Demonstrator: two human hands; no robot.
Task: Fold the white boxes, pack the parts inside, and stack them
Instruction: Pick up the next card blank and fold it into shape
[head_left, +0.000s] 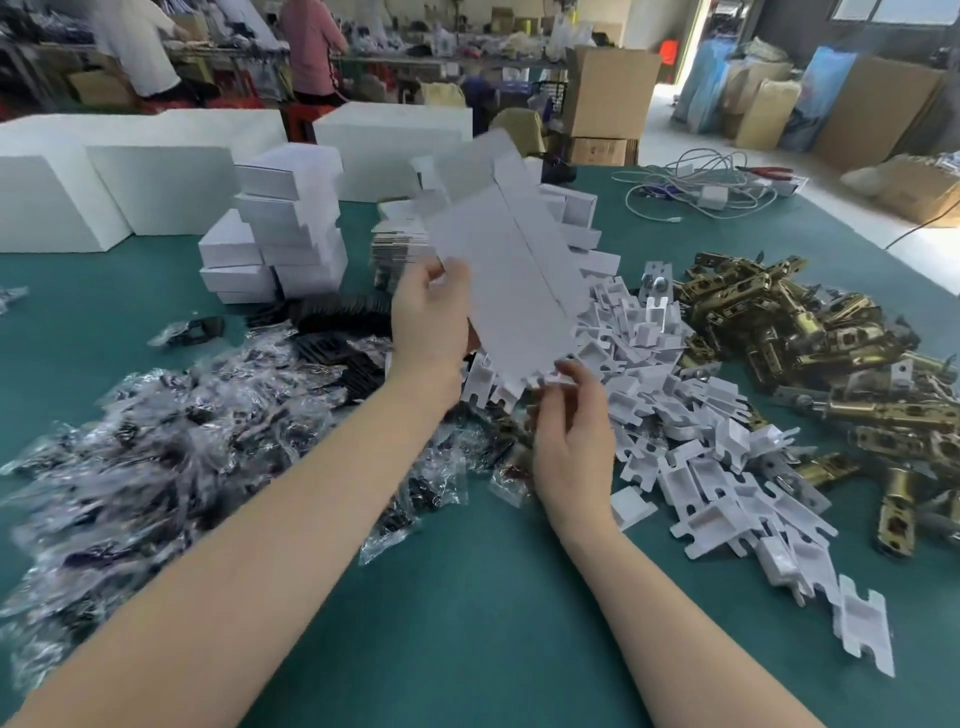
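- Teal-green cloth-covered work table (467, 597) in a cluttered workshop; brown cardboard cartons (605, 93) stand behind its far edge, large white blocks (130, 171) at far left.
- Flat unfolded white card box blank (511, 265) held in the air above table centre, long axis running from near right up to far left, tabbed ends; slightly motion-blurred.
- Left hand (428, 317) grips the blank's left edge, thumb on the front face, fingers curled behind.
- Right hand (574, 415) pinches the near end's tabs.
- Left: heap of clear plastic bags holding black parts (156, 467). Behind: stack of folded white boxes (283, 228). Right: pile of white plastic inserts (701, 441), then brass-coloured metal latches (831, 353).
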